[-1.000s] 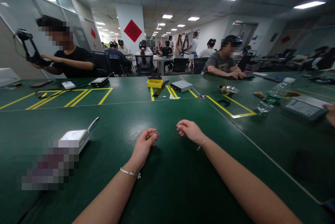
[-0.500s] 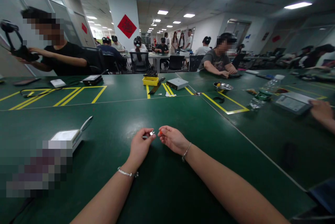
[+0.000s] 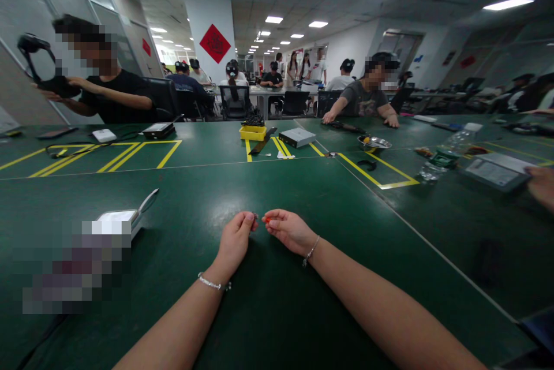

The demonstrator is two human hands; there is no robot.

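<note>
Over the green table (image 3: 194, 191), my left hand (image 3: 234, 240) pinches a small silvery metal piece (image 3: 255, 217) between thumb and fingers. The thumb covers most of it, and its exact kind does not show. Just to the right, my right hand (image 3: 294, 232) is closed on a small orange piece (image 3: 267, 220) at its fingertips, too small to name. The two sets of fingertips face each other with a narrow gap between them.
A pale boxy device (image 3: 116, 217) with a cable lies at left, partly blurred out. Farther back are a yellow tray (image 3: 253, 134), a grey box (image 3: 297, 137), a metal bowl (image 3: 381, 143) and a bottle (image 3: 445, 156). Another person's hand (image 3: 541, 185) touches a silver box (image 3: 496, 172).
The left thumb has moved over the metal piece, hiding most of it. The view has shifted slightly. Across the table, a person's hands have spread apart.
</note>
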